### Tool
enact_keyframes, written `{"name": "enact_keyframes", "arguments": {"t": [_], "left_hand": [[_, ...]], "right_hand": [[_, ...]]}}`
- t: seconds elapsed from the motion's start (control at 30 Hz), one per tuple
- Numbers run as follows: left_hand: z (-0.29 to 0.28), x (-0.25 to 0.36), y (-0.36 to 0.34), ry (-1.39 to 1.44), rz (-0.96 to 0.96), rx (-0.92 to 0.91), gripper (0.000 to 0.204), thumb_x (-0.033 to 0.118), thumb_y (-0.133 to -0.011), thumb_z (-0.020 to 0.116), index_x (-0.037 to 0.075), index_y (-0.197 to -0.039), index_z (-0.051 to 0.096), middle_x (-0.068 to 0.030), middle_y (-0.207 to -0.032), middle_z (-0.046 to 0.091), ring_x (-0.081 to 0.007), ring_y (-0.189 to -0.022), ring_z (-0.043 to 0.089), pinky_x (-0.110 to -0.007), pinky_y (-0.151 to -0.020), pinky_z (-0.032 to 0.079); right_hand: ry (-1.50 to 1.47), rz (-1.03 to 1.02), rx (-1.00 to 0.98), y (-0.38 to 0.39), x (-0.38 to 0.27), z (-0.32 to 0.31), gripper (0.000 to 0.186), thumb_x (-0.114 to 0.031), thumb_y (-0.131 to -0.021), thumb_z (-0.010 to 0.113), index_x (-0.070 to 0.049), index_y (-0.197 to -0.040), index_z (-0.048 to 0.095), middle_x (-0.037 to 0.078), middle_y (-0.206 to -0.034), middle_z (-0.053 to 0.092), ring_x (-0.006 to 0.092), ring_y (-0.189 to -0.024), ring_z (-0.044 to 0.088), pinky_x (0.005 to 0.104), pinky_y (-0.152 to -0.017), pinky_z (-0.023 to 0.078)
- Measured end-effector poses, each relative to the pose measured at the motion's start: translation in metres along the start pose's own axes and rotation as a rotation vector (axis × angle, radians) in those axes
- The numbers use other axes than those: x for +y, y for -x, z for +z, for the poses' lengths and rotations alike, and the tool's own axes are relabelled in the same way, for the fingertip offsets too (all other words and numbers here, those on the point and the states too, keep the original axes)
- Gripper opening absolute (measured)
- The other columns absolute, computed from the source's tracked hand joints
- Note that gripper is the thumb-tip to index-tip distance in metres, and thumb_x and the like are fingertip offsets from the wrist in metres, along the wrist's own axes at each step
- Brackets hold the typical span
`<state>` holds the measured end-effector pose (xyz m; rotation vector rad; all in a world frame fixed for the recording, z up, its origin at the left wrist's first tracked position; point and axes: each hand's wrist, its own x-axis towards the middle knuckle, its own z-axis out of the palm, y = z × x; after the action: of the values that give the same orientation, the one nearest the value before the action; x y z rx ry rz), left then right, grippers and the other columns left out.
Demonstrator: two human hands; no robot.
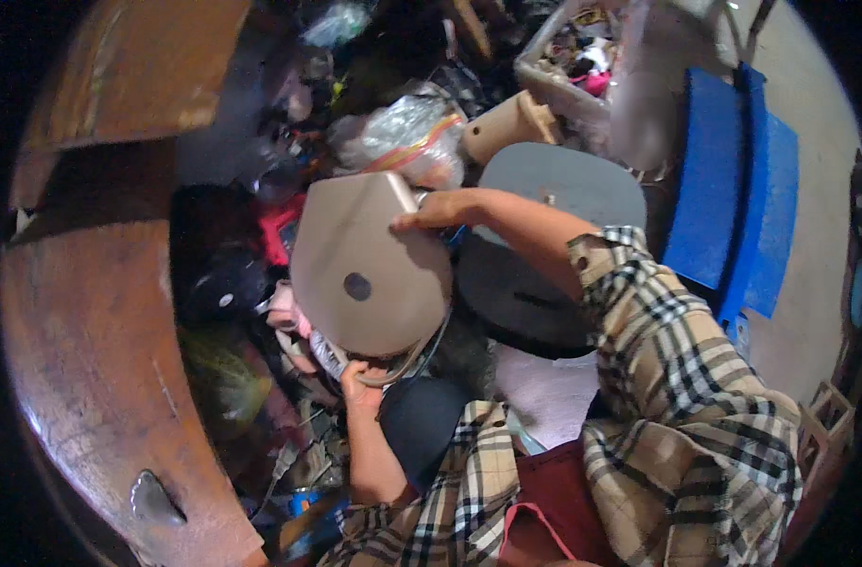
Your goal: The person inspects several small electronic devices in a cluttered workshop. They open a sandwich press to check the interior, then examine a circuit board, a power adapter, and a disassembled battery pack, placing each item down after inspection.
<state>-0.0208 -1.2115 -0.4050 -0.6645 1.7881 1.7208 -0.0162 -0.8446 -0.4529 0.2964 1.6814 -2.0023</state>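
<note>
Panel [370, 241] (beige, dark round spot) is over the clutter [228, 383], left of the gray slab [573, 189]. Right hand [420, 212] curls closed on its upper right edge. Left hand [360, 381] is at the curved rim [400, 369] by its lower end; can't tell how closed. Plastic bag [407, 132] sits just beyond.
</note>
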Motion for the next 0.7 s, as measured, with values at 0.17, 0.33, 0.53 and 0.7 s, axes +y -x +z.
{"name": "enact_keyframes", "arguments": {"t": [0.17,0.33,0.53,0.7], "left_hand": [[-0.032,-0.007,-0.019,0.152,-0.067,-0.036,0.030,0.009,-0.065,0.057,0.007,-0.095,0.053,-0.0101,-0.099,0.055,-0.0299,-0.097,0.052,-0.046,-0.089,0.043],[-0.029,-0.006,-0.020,0.198,0.044,-0.233,0.060,0.027,-0.073,0.055,0.007,-0.129,0.042,-0.0123,-0.130,0.048,-0.0355,-0.118,0.045,-0.053,-0.098,0.038],[-0.043,-0.006,-0.024,0.356,-0.010,-0.188,0.072,0.046,-0.078,0.055,0.011,-0.138,0.036,-0.0126,-0.139,0.041,-0.0379,-0.124,0.040,-0.055,-0.099,0.035],[-0.030,-0.005,-0.013,0.325,0.032,-0.256,0.079,0.053,-0.076,0.054,0.014,-0.141,0.031,-0.0117,-0.143,0.036,-0.0393,-0.129,0.035,-0.065,-0.101,0.025]], "right_hand": [[-0.247,-0.129,-0.131,-0.021,0.021,0.009,0.076,-0.059,-0.071,0.072,0.000,-0.117,0.059,0.011,-0.113,0.061,0.0216,-0.103,0.058,0.0333,-0.090,0.044],[-0.130,-0.267,0.031,-0.016,0.015,0.021,0.080,-0.056,-0.062,0.077,0.003,-0.113,0.061,0.015,-0.103,0.063,0.0257,-0.093,0.061,0.0326,-0.082,0.047],[-0.243,-0.290,0.095,0.011,-0.015,0.040,0.082,-0.052,-0.061,0.080,0.007,-0.114,0.058,0.017,-0.106,0.062,0.0261,-0.097,0.060,0.0335,-0.085,0.046],[-0.264,-0.341,0.171,0.018,-0.027,0.051,0.076,-0.042,-0.061,0.082,0.006,-0.114,0.056,0.017,-0.104,0.063,0.0257,-0.095,0.060,0.0341,-0.080,0.048]]}}
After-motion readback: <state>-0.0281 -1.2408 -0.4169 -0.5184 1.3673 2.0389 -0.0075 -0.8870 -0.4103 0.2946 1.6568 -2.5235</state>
